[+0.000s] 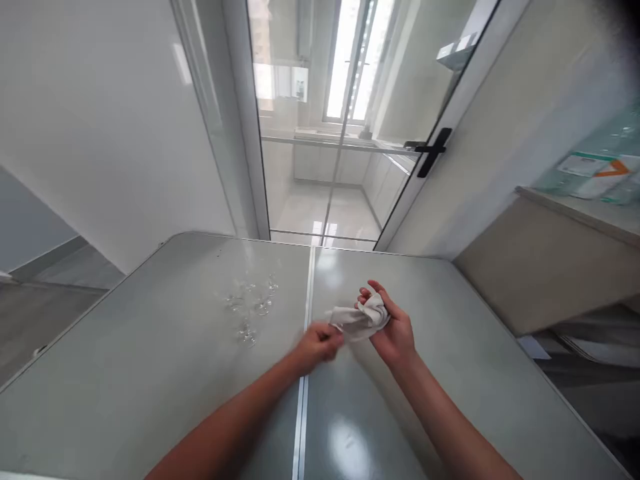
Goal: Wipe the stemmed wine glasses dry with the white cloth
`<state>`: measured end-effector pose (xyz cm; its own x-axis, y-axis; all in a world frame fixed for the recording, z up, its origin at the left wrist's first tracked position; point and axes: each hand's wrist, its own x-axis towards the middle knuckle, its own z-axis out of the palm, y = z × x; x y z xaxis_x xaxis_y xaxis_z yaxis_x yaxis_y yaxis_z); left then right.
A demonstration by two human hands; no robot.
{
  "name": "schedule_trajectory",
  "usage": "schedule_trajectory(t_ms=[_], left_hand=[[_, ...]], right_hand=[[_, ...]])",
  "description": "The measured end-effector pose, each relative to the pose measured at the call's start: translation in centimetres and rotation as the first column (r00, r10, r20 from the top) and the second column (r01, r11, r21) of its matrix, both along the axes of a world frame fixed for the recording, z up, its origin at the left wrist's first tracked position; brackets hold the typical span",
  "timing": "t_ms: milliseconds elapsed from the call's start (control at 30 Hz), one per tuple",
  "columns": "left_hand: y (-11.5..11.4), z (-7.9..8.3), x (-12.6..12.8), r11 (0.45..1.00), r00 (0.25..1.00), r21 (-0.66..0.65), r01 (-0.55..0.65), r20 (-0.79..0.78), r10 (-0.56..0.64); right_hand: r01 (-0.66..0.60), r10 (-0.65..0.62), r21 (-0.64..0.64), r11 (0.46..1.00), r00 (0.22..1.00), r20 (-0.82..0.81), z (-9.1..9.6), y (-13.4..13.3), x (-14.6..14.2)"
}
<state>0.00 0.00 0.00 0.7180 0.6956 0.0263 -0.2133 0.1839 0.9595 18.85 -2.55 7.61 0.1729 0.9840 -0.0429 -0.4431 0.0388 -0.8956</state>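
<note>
A crumpled off-white cloth is held in the air above the table, a little right of its centre seam. My right hand is palm up, with its fingers curled around the bunched end of the cloth. At the other end, my left hand is closed on the cloth's edge and somewhat blurred by motion. Whether anything lies inside the folds cannot be seen. To the left of my hands, several small clear glass-like pieces lie in a loose group on the table; their exact kind is hard to make out.
The grey-green table has a pale metal seam down its middle. Beyond its far edge stands a glass door with a black handle. At right, a shelf carries clear plastic bottles.
</note>
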Motion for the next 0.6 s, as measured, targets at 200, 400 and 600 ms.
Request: schedule_trajectory(t_ms=[200,400,600], left_hand=[[-0.2,1.2,0.7,0.915,0.918,0.084,-0.394,0.085,0.387],[-0.9,1.6,0.7,0.856,0.865,0.203,-0.476,-0.069,0.497],[-0.9,0.7,0.5,0.832,0.819,0.138,-0.537,-0.152,0.553]], right_hand=[[-0.027,0.024,-0.007,1.0,0.969,-0.246,-2.1,-0.5,-0.9],[-0.373,0.361,-0.077,0.925,0.923,-0.137,-2.6,-0.7,0.1],[-0.339,0.329,-0.048,0.94,0.933,-0.148,-4.9,-1.4,1.4]])
